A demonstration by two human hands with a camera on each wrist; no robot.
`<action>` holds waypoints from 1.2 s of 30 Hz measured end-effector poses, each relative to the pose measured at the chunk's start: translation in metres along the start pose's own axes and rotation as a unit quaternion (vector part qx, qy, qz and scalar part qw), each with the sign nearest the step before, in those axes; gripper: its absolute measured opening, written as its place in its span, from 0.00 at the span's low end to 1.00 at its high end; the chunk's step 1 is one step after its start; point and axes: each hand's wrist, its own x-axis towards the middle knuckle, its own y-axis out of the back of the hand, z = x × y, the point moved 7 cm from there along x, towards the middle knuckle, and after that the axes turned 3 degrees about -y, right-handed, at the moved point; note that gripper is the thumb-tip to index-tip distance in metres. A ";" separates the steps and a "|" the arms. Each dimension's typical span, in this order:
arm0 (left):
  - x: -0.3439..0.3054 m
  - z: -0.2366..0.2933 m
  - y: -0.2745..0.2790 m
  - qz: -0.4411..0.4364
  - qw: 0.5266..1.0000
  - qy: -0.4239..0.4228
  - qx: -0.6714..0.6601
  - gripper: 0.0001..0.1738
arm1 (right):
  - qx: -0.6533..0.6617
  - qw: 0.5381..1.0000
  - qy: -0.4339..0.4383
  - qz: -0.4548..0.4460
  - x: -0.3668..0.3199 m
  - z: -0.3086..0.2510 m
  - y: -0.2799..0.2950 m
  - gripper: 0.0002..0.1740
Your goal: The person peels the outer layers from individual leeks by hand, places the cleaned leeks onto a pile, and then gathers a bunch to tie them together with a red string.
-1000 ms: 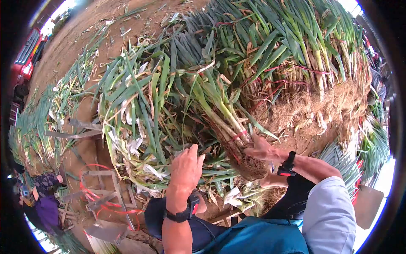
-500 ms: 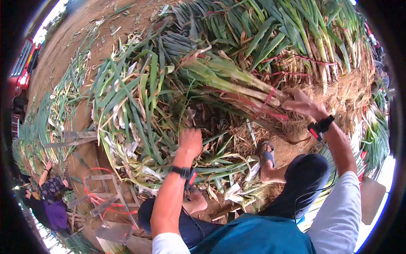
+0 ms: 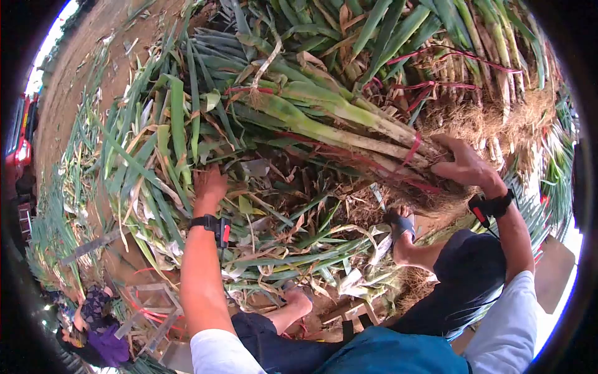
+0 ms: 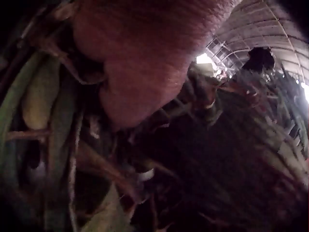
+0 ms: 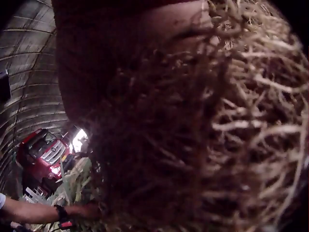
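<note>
Two hands are working around one tied bundle of green onions [image 3: 349, 121], which is lying slantwise across the middle of the head view. The right hand [image 3: 464, 162] is gripping its root end, thumb and forefinger curving apart around it, beside a pink tie [image 3: 413, 148]. The left hand [image 3: 210, 186] is reaching into loose leaves [image 3: 156, 162] to the left of the bundle; its fingertips are hiding there, so their opening and hold cannot be told. Dark, blurred close-ups are filling both wrist views, and the bundle's leaf end is merging with other leaves. Stacked onion bundles [image 3: 473, 81] are crowding the bundle's far side; on its near side, leaf litter [image 3: 293, 218] is lying lower, with a sandaled foot [image 3: 403, 234] standing near the root end.
</note>
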 end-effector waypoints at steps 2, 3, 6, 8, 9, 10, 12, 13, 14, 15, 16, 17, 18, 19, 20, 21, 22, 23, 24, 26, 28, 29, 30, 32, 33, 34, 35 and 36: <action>-0.004 0.020 0.022 0.030 0.996 -0.052 -0.070 0.23 | -0.043 0.999 -0.005 0.016 -0.007 -0.005 -0.002 0.36; -0.019 0.040 0.053 0.024 0.992 -0.042 -0.118 0.20 | -0.022 1.000 0.011 0.006 -0.008 -0.011 -0.007 0.34; -0.043 0.080 0.118 0.227 0.921 -0.105 -0.300 0.16 | -0.045 0.999 0.011 -0.023 -0.026 -0.021 -0.049 0.29; -0.046 0.104 0.143 0.238 0.895 -0.091 -0.366 0.14 | -0.046 0.999 0.003 -0.010 -0.043 -0.027 -0.095 0.29; -0.040 0.110 0.144 0.267 0.864 -0.100 -0.414 0.13 | -0.054 0.998 -0.018 -0.012 -0.053 -0.034 -0.115 0.29; -0.036 0.117 0.148 0.277 0.864 -0.095 -0.410 0.13 | -0.077 0.993 -0.078 -0.033 -0.066 -0.043 -0.132 0.31; -0.025 0.124 0.151 0.272 0.864 -0.073 -0.417 0.15 | -0.064 0.994 -0.045 -0.074 -0.073 -0.035 -0.183 0.33; -0.024 0.129 0.160 0.309 0.872 -0.081 -0.370 0.15 | -0.074 0.996 0.019 -0.052 -0.064 0.002 -0.242 0.33; -0.024 0.134 0.166 0.342 0.879 -0.089 -0.321 0.16 | -0.059 0.997 0.018 -0.045 -0.069 0.011 -0.267 0.33; -0.024 0.141 0.172 0.373 0.882 -0.095 -0.273 0.17 | -0.043 0.998 0.018 -0.039 -0.073 0.020 -0.291 0.33; -0.016 0.148 0.173 0.328 0.914 -0.067 -0.229 0.17 | -0.005 0.998 -0.044 -0.045 -0.080 0.002 -0.294 0.34; -0.012 0.156 0.172 0.278 0.942 -0.038 -0.183 0.18 | 0.033 0.998 -0.032 -0.031 -0.079 -0.004 -0.303 0.35; -0.008 0.158 0.165 0.223 0.966 -0.007 -0.135 0.18 | 0.073 0.997 -0.021 -0.020 -0.080 -0.008 -0.313 0.37; 0.000 0.163 0.146 0.193 0.978 -0.044 -0.068 0.18 | 0.059 0.996 -0.036 -0.051 -0.076 0.001 -0.335 0.40; 0.002 0.162 0.143 0.193 0.975 -0.056 -0.089 0.18 | 0.060 0.997 -0.029 -0.050 -0.071 0.003 -0.342 0.39; 0.004 0.161 0.139 0.193 0.973 -0.069 -0.109 0.19 | 0.060 0.997 -0.021 -0.048 -0.067 0.005 -0.349 0.39; 0.002 0.161 0.134 0.189 0.970 -0.082 -0.130 0.19 | 0.063 0.997 -0.017 -0.048 -0.070 0.004 -0.354 0.39; -0.002 0.162 0.132 0.207 0.967 -0.108 -0.102 0.20 | 0.069 0.994 -0.042 -0.071 -0.071 -0.003 -0.344 0.36; -0.002 0.159 0.133 0.228 0.960 -0.115 -0.115 0.20 | 0.066 0.996 0.002 -0.061 -0.063 -0.007 -0.341 0.35; -0.015 0.162 0.134 0.255 0.947 -0.127 -0.145 0.21 | 0.062 0.994 0.080 -0.049 -0.061 -0.010 -0.342 0.33; -0.027 0.168 0.138 0.274 0.944 -0.140 -0.117 0.25 | -0.020 0.992 0.113 -0.057 -0.061 -0.013 -0.346 0.29; -0.021 0.165 0.131 0.259 0.950 -0.120 -0.127 0.23 | -0.026 0.993 0.089 -0.078 -0.062 -0.009 -0.354 0.32; -0.011 0.161 0.128 0.252 0.953 -0.098 -0.137 0.21 | -0.036 0.993 0.070 -0.093 -0.057 -0.004 -0.358 0.35; -0.006 0.167 0.139 0.247 0.960 -0.116 -0.069 0.17 | 0.027 0.994 0.011 -0.109 -0.060 0.001 -0.352 0.41; -0.004 0.168 0.147 0.248 0.960 -0.125 -0.034 0.15 | 0.059 0.992 -0.017 -0.113 -0.059 0.001 -0.349 0.44; 0.002 0.165 0.148 0.248 0.960 -0.118 -0.053 0.14 | 0.077 0.992 -0.017 -0.104 -0.056 0.005 -0.351 0.45; 0.008 0.162 0.147 0.249 0.959 -0.112 -0.072 0.12 | 0.094 0.991 -0.017 -0.094 -0.054 0.011 -0.356 0.46; 0.016 0.160 0.146 0.248 0.958 -0.107 -0.093 0.11 | 0.112 0.990 -0.020 -0.084 -0.051 0.018 -0.360 0.48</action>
